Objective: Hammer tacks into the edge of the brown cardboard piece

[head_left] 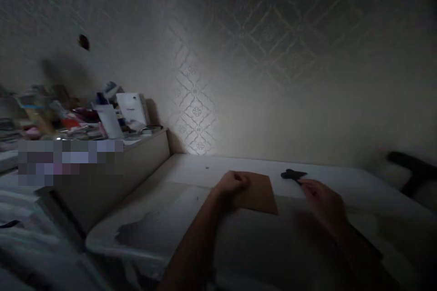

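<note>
Left hand (pixel 232 185) closes its grip on the left edge of the brown sheet (pixel 259 193). Right hand (pixel 322 201) touches the small dark object (pixel 292 174), but I cannot tell its grip. The white table (pixel 191 232) stretches wide around both.

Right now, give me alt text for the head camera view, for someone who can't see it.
In a dim room, a person's left hand rests on a brown card on a white table, while the right hand touches a small dark object beside it. A cluttered shelf stands to the left.
</note>
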A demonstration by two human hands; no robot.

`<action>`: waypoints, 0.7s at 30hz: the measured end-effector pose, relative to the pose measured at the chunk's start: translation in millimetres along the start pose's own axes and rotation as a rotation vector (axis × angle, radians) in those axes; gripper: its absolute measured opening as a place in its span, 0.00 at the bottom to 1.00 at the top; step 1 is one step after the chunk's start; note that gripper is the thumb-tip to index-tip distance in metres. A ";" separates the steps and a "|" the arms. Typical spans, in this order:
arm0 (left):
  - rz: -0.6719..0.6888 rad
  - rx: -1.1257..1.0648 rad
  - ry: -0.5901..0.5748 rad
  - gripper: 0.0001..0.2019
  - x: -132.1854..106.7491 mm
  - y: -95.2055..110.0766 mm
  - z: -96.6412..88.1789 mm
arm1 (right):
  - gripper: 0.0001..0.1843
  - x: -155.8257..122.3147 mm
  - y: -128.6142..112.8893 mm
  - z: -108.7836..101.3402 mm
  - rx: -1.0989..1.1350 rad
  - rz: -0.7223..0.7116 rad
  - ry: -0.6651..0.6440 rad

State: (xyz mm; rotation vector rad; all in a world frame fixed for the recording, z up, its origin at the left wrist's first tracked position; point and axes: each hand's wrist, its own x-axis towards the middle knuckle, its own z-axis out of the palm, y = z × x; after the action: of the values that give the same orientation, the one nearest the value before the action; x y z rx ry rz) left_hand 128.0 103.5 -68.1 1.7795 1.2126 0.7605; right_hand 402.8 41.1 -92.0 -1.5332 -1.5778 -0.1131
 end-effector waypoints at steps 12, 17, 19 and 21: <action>-0.003 -0.132 -0.035 0.07 -2.3 -1.5 -0.7 | 0.20 -8.4 4.9 -8.2 -0.518 0.167 -0.001; 0.024 -0.091 -0.082 0.06 -1.4 -2.3 -2.0 | 0.24 -11.7 9.9 -5.1 -0.575 0.215 -0.144; 0.028 -0.103 -0.098 0.06 -1.3 -1.7 -2.7 | 0.23 -11.3 11.3 -4.8 -0.571 0.196 -0.175; 0.027 -0.132 -0.099 0.06 -1.2 -0.9 -3.3 | 0.22 -11.1 11.5 -5.4 -0.569 0.184 -0.182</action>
State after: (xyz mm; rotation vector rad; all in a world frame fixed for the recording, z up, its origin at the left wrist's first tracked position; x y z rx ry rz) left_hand 124.5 103.5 -67.5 1.7073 1.0517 0.7416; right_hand 413.3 32.0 -101.7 -2.1735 -1.6166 -0.3506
